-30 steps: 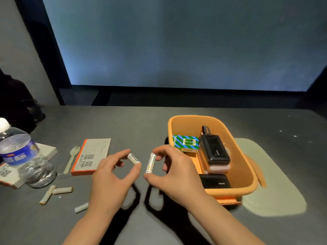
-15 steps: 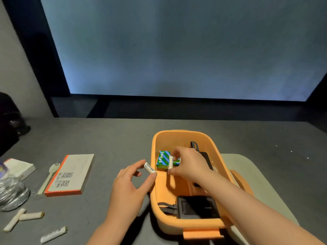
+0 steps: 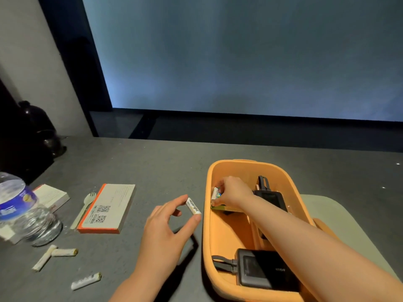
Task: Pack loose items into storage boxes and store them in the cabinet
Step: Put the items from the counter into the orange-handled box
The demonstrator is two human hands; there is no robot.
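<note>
Right hand [image 3: 231, 192] pinches a battery [image 3: 215, 192] inside the orange box [image 3: 208, 236]; left hand [image 3: 165, 227] pinches another battery [image 3: 193, 206] outside, which could slip and roll away.

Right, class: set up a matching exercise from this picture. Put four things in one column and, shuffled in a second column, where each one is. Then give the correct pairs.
Things
1. battery in the left hand
2. fork
3. black power bank
4. water bottle

Places
A. near end of the orange box
B. far left of the table
C. held just outside the box's left wall
D. beside the orange-edged booklet

Pairs: 1-C, 2-D, 3-A, 4-B
</note>
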